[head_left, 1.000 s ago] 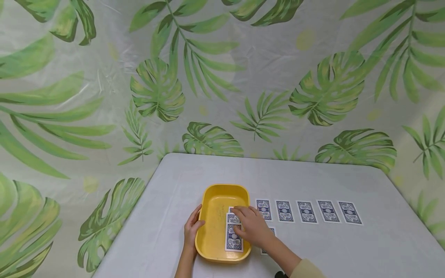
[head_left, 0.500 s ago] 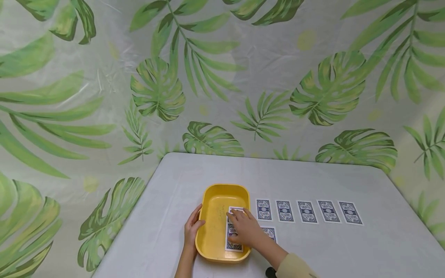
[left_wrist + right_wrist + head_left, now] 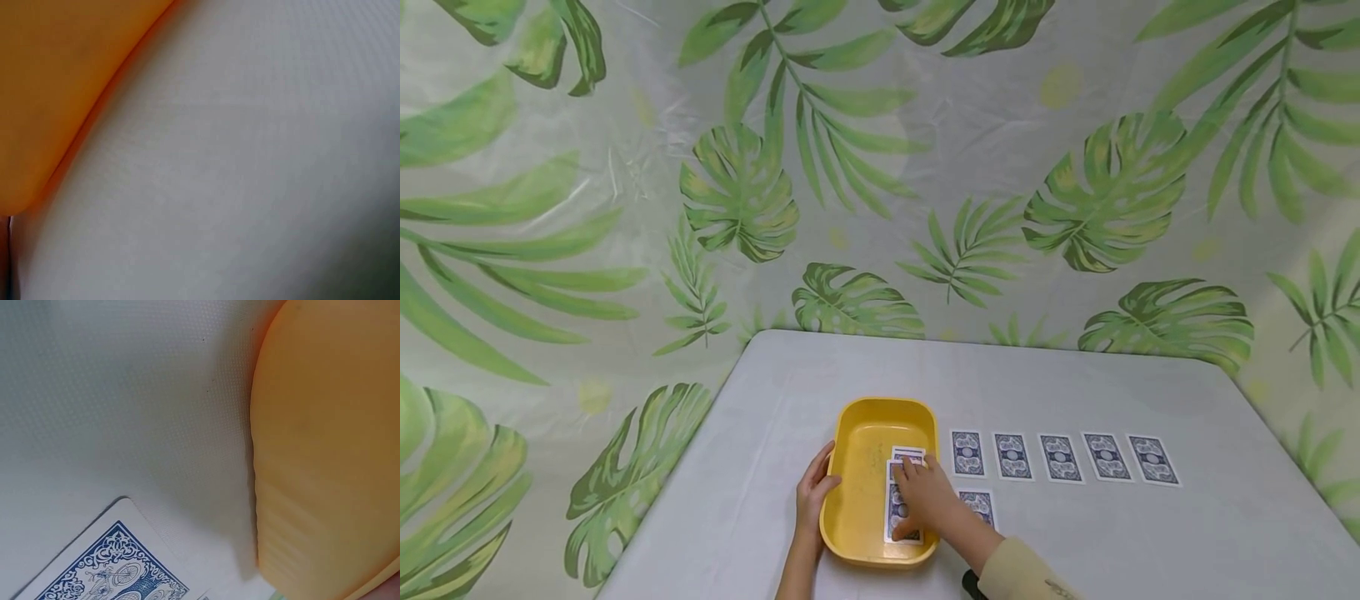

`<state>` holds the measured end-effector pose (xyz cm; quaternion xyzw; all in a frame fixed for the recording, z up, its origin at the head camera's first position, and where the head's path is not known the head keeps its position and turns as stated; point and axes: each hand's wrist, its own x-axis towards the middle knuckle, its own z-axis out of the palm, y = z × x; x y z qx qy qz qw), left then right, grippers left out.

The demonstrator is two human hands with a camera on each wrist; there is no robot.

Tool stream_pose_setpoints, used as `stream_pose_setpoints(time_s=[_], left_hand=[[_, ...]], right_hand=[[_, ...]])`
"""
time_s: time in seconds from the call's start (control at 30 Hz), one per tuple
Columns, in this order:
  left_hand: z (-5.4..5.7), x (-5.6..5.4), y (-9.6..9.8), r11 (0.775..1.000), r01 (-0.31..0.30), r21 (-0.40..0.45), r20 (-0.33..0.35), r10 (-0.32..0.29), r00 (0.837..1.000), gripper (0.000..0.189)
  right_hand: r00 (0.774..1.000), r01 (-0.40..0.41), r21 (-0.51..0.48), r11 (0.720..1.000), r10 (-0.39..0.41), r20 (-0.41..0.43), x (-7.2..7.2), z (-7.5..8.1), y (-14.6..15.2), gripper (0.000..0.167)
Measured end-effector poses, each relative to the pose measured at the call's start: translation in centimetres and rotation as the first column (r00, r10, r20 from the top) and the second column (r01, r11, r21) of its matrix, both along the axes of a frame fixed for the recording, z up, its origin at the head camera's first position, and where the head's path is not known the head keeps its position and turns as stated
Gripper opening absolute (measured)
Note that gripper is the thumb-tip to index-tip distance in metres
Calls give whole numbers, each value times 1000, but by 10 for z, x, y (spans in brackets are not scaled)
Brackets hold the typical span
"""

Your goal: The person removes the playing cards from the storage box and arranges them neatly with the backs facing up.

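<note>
A yellow plastic tray [image 3: 859,546] stands on the table, with overlapping blue-backed playing cards [image 3: 895,498] face down along the right side of its floor. My left hand [image 3: 815,493] grips the tray's left side, its thumb over the rim and fingers outside. Over the cards in the tray, my right hand [image 3: 931,498] lies with its fingers spread; it covers part of them, and its contact with single cards is hard to make out. Each wrist view catches mostly the tray's orange-yellow outer wall [image 3: 56,75] [image 3: 325,444] and the cloth.
Several cards, such as this playing card [image 3: 1060,458], lie face down in a spaced row right of the tray. Another playing card [image 3: 976,505] sits below the row, partly behind my right arm. White cloth covers the table [image 3: 1112,542]; a leaf-print sheet [image 3: 857,208] hangs behind.
My right hand shifts slightly up the cards, then back down, and the overlap of the cards changes under it. The card below the row shows more. My left hand stays on the tray.
</note>
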<state>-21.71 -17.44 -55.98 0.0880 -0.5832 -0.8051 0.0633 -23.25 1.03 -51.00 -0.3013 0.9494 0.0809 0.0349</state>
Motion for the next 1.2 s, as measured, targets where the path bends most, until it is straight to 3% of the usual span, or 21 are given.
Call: stream_pose_setpoints(time_s=[0.17,0.37,0.6,0.9,1.2], left_hand=[[-1,0,0,1000,-5,-15,6,5,1000,55],[-1,1,0,1000,-9,-30,-3,8,1000,55],[-2,1,-1,1000,11,-24,-31,-12,999,55],[-3,0,0,1000,-8,-17,-11,8,1000,55],[-4,0,-1,1000,-10,-11,3,10,1000,55]], right_hand=[[999,-20,68,998,23,-37,-1,-2,-1,98],[998,-37,65,997,40,-53,1,-2,-2,91],[984,-82,52,995,89,-154,4,-5,-2,82],[987,-83,55,995,90,-136,5,-5,-4,75],[991,-104,73,992,110,-76,6,0,-2,85]])
